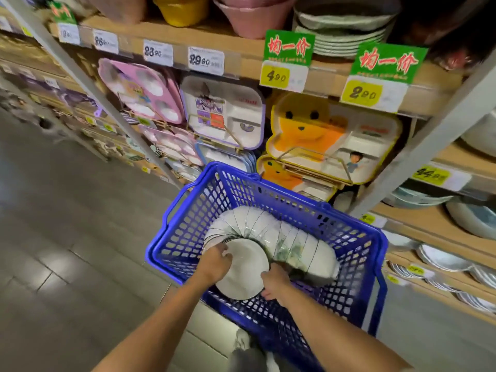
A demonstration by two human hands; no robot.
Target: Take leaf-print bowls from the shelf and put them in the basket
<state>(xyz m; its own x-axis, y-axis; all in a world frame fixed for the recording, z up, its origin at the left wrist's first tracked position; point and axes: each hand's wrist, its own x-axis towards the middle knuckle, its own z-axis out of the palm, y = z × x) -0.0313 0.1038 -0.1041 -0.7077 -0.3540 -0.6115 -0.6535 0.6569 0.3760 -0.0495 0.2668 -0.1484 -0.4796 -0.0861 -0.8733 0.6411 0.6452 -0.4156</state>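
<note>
As my left hand (217, 260) & right hand (275, 281) grip the bowls (241, 275), prob. by the rim, I'd lower them slowly into the basket (308, 204).

1 basket (268, 194), 2 hands (214, 261) (276, 284), many bowls (243, 275)

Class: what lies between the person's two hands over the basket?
Head view: a white bowl, its rim gripped by the left hand and right hand.

Above the bear tray (303, 130), the shelf edge (241, 53) bears two green signs (289, 47) (388, 62) reading "均一价". Yellow tags beneath them read "4 90" (274, 76) and, further right, "2 90" (363, 94). Up-left of the tray, white tags read "29 90" (206, 60) and "23 90" (157, 52). To its right, a lower yellow tag (430, 175) starts "44".
</note>
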